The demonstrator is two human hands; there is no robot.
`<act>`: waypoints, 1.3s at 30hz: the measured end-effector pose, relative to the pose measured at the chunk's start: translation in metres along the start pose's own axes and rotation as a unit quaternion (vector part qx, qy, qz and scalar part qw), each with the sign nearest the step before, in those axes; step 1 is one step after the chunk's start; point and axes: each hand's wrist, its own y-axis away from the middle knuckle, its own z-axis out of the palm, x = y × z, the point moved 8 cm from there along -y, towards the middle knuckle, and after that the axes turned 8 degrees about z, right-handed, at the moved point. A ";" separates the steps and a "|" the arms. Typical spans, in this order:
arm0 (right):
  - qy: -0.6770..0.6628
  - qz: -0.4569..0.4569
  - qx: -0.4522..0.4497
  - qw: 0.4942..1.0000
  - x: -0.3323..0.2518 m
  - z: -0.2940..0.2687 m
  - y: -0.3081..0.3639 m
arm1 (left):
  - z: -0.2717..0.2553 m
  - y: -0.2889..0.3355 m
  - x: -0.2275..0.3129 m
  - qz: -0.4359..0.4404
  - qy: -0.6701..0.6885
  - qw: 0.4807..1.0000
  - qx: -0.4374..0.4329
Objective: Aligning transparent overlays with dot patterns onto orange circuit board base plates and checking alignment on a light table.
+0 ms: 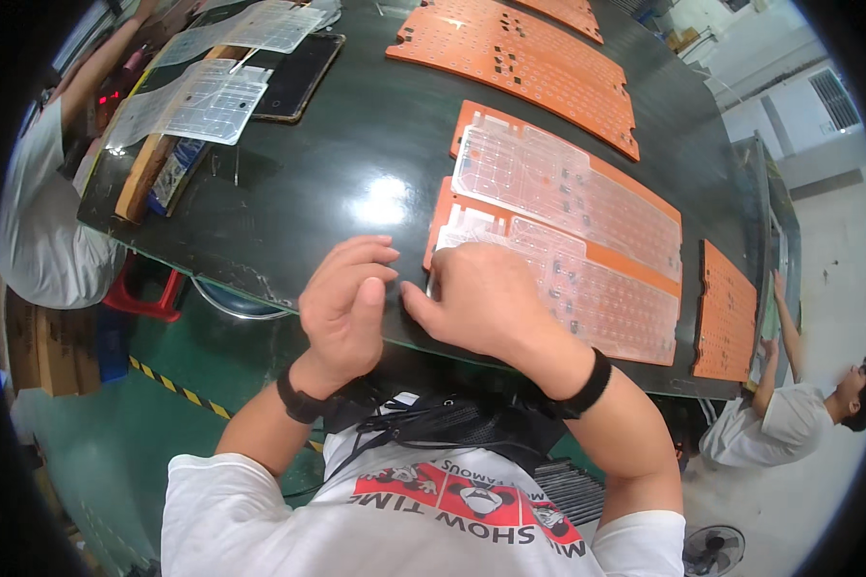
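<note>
My right hand [486,296] is curled, knuckles up, over the left end of a clear printed film sheet [611,303]. Its fingers are tucked out of sight beneath it, so I cannot make out what they grip. The sheet lies on an orange perforated board [635,273] near the table's front edge. Just beyond, a second clear sheet [568,183] rests on orange backing. My left hand [346,308] hovers left of the board with fingers bent and thumb apart, nothing visible in it. Dark bands circle both wrists.
Larger orange boards [520,62] lie farther back on the dark table [346,144]; a smaller orange board [725,313] is at right. Film sheets [207,99], a black tablet-like panel [298,82] and a wooden strip [144,178] occupy the left. People work at both sides.
</note>
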 end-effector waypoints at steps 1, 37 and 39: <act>-0.001 -0.004 0.001 1.000 -0.002 0.002 -0.003 | 0.000 -0.001 0.001 0.008 0.000 1.000 -0.001; 0.022 0.597 0.419 0.683 0.163 -0.395 0.566 | 0.469 0.134 0.299 0.146 0.464 0.728 -0.483; 0.012 0.620 0.482 0.619 0.133 -0.341 0.623 | 0.479 0.176 0.324 0.223 0.425 0.726 -0.492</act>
